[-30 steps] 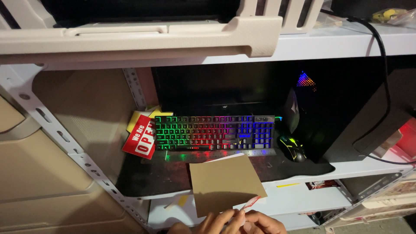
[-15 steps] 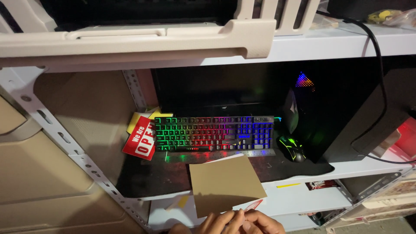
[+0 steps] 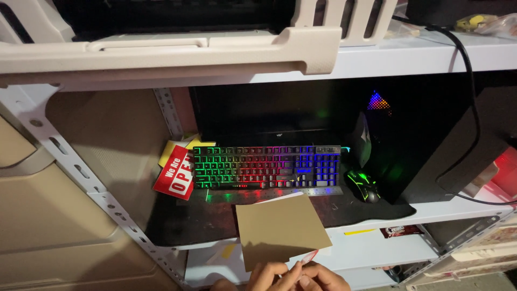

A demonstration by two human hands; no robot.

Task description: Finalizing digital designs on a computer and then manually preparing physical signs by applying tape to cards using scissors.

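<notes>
My left hand (image 3: 267, 274) and my right hand (image 3: 325, 278) meet at the bottom edge of the view, fingers pinched together. Between the fingertips pokes a small red and white strip (image 3: 309, 257). It sits at the lower right corner of a brown cardboard sheet (image 3: 280, 229), which lies tilted over the shelf's front edge just above my hands. Whether the strip is joined to the sheet is hidden by my fingers. Most of both hands is cut off by the frame.
A rainbow-lit keyboard (image 3: 266, 166) sits on a dark mat (image 3: 188, 221) on the white metal shelf (image 3: 377, 245). A glowing mouse (image 3: 363, 185) and a black computer case (image 3: 425, 134) stand to the right. A red and white sign (image 3: 175, 172) leans at the left. A beige plastic crate (image 3: 161, 51) is above.
My hands have come slightly further up into view. Less of the red and white strip shows above my fingers. The cardboard sheet and the shelf items have not moved.
</notes>
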